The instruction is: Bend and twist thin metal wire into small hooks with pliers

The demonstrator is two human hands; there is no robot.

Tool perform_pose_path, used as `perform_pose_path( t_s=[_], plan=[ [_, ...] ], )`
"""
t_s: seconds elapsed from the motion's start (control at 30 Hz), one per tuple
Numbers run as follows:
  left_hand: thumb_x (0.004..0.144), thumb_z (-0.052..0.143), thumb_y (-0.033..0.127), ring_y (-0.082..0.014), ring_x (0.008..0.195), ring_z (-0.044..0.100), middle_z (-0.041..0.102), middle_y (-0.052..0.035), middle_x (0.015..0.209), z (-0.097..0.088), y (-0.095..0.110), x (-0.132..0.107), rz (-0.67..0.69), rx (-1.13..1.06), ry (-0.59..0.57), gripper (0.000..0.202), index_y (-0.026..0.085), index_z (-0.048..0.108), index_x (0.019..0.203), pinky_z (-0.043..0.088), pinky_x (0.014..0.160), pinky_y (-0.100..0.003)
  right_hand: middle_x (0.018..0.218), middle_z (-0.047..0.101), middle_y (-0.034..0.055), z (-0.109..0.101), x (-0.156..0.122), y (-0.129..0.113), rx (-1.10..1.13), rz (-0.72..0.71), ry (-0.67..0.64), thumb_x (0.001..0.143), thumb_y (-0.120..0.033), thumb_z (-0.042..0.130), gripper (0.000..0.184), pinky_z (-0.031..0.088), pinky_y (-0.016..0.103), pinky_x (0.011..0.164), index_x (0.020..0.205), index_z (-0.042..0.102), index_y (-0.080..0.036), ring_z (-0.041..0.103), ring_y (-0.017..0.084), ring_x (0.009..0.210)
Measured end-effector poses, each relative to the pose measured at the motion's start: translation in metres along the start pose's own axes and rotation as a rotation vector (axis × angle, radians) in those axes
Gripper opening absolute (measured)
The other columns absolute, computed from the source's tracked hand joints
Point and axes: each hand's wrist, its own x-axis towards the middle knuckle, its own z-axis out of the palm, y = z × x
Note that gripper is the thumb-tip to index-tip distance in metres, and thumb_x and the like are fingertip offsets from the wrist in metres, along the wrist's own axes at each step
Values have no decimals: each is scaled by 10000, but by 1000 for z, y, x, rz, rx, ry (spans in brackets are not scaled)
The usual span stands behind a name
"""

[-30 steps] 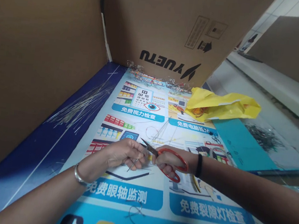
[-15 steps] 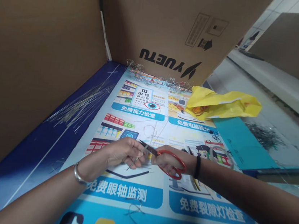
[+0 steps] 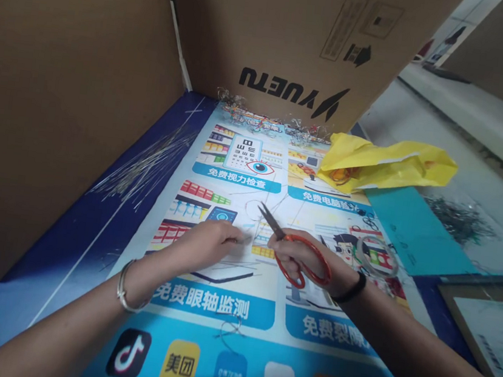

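My right hand grips red-handled scissors, their blades nearly closed and pointing up and left over the printed poster. My left hand rests low on the poster just left of the blades, fingers pinched together at a thin wire end that is too fine to make out clearly. A metal bangle sits on my left wrist and a black band on my right. Loose thin wires lie on the poster just beyond both hands.
Cardboard walls stand at left and behind. A bundle of straight wires lies on the blue strip at left. A yellow bag, a tape roll, wire scraps and a small wire loop lie around.
My hands have parted slightly. The left hand dropped to the poster; the scissors swung so the blades point further up. The view shifted forward and right.
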Motion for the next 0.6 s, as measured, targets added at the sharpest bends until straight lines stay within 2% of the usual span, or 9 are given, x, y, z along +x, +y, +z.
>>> perform_pose_path(
  t_s=[0.07, 0.13, 0.27, 0.37, 0.5, 0.6],
  plan=[
    [803, 442, 268, -200, 834, 581, 665, -48, 886, 8, 3, -4, 44, 139, 6, 234, 216, 657, 880, 405, 701, -295, 463, 450, -58, 2, -3, -3, 13, -72, 87, 843, -313, 435, 172, 335, 207, 418, 745, 470, -176, 399, 76, 387],
    [817, 423, 267, -202, 810, 589, 664, -61, 875, 18, 5, -7, 51, 220, -16, 245, 207, 653, 879, 409, 690, -300, 465, 442, -57, 3, -4, -5, 27, -143, 168, 851, -303, 427, 169, 327, 210, 428, 733, 454, -185, 401, 79, 401],
    [829, 386, 207, -209, 848, 588, 650, -79, 915, 33, 9, -13, 99, 309, 11, 284, 206, 625, 981, 424, 700, -315, 469, 436, -58, -8, -5, -9, -33, -258, 379, 856, -329, 438, 179, 312, 211, 425, 744, 450, -191, 406, 82, 409],
    [826, 381, 183, -214, 871, 578, 635, -89, 923, 37, 10, -15, 116, 350, 20, 303, 199, 606, 1028, 430, 705, -322, 474, 442, -60, -24, -10, -13, -123, -224, 476, 842, -350, 457, 177, 295, 205, 399, 765, 456, -191, 398, 79, 394],
    [817, 417, 237, -224, 841, 562, 614, -89, 903, 36, 10, -15, 66, 405, -29, 243, 182, 609, 956, 425, 687, -334, 467, 441, -61, -43, -23, -24, -252, -102, 450, 815, -362, 479, 188, 308, 201, 395, 748, 456, -188, 401, 75, 377],
    [817, 397, 228, -236, 845, 533, 590, -107, 900, 35, 8, -15, 39, 264, -66, 238, 162, 601, 922, 406, 701, -351, 475, 459, -49, -49, -32, -32, -361, -62, 471, 787, -369, 499, 199, 301, 200, 390, 727, 468, -182, 407, 76, 381]
  ],
)
